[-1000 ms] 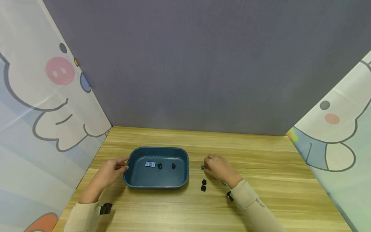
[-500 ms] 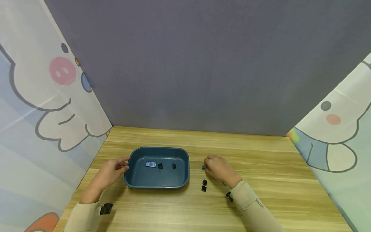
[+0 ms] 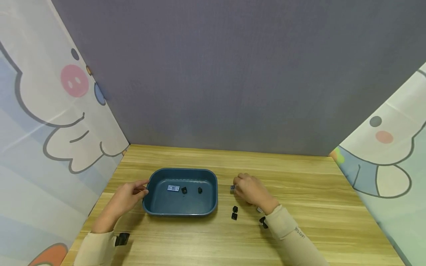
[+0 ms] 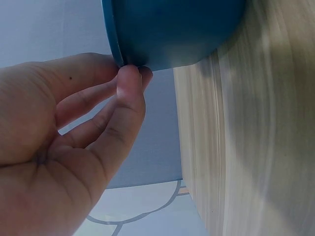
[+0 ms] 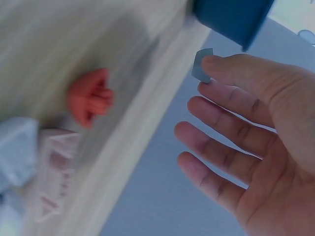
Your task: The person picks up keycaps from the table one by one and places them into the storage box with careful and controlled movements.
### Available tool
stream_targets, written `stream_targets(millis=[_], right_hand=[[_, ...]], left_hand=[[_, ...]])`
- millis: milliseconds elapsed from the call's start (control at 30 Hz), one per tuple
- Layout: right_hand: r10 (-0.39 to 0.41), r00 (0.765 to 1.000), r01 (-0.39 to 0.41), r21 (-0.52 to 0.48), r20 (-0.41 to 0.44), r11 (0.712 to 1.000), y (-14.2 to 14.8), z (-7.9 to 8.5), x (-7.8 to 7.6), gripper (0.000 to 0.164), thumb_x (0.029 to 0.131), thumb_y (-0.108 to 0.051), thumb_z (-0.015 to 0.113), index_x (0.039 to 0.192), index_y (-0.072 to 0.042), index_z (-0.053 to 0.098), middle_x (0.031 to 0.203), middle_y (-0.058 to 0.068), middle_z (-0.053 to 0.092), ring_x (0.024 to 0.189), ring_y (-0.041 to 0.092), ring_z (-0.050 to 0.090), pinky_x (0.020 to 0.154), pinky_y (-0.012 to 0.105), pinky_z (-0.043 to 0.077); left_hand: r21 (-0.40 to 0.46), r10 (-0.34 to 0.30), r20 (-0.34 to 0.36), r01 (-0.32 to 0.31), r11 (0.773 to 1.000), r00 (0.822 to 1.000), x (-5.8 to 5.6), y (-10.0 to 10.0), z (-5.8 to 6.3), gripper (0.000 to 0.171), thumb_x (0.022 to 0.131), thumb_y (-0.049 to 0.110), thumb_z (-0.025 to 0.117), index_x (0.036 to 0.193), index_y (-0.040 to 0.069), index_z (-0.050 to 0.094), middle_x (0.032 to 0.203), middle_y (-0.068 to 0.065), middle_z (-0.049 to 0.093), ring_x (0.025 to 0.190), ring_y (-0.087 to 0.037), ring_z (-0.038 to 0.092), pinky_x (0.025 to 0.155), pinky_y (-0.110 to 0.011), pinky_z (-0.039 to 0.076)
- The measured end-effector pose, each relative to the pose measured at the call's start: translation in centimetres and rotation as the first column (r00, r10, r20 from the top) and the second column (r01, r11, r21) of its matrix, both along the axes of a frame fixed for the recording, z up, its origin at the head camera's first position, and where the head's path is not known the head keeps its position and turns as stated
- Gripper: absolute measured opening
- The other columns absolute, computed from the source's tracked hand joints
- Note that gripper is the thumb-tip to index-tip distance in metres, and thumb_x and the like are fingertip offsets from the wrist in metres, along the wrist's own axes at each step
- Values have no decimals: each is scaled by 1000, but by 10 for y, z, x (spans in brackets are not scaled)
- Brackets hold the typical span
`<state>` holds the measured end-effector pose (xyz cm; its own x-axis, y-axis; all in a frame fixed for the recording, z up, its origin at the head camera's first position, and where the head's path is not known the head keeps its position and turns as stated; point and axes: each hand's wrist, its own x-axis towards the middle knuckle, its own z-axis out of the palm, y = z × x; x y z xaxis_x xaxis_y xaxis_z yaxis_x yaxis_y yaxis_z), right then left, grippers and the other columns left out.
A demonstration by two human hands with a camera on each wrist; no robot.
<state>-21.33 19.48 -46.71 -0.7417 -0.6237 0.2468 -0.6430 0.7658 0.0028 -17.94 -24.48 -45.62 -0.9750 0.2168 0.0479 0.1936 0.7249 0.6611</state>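
My left hand (image 3: 124, 199) pinches the left rim of a blue plastic tray (image 3: 179, 214), thumb on one side and fingertips on the other in the left wrist view. My right hand (image 3: 252, 190) is to the right of the tray. Between its thumb and index finger it holds a small grey-blue keycap (image 5: 202, 65); the other fingers are spread loosely. Inside the tray lie a long pale keycap (image 3: 173, 188) and two small dark ones, the middle keycap (image 3: 184, 190) and the right keycap (image 3: 200, 190).
Two dark keycaps (image 3: 235, 212) lie on the wooden table (image 3: 199, 240) nearer the body than my right hand. The right wrist view shows a red keycap (image 5: 91, 98), a pink keycap (image 5: 56, 172) and pale ones. A grey panel (image 3: 213, 92) stands behind the table.
My right hand has shifted slightly away from the body, with the pinched keycap moving along with it. The left hand and tray stay in place.
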Motion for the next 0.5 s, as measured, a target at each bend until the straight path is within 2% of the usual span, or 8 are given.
stream_targets(millis=[267, 500], right_hand=[[19, 1000, -19, -21, 3, 1000, -11, 21, -1, 21, 85, -16, 83, 100, -9, 72, 95, 4, 66, 83, 19, 63, 73, 34, 55], [17, 1000, -17, 2, 16, 1000, -28, 38, -5, 17, 90, -21, 78, 104, -12, 72, 98, 1, 66, 87, 18, 63, 74, 32, 55]], left_hand=[[0, -1, 1, 1, 1000, 1000, 0, 0, 1, 39, 95, 3, 66, 132, -8, 60, 101, -16, 71, 93, -36, 70, 73, -42, 58], [-5, -4, -6, 4, 1000, 1000, -1, 0, 1, 39, 95, 3, 67, 132, -8, 60, 100, -15, 71, 93, -36, 70, 73, -43, 58]])
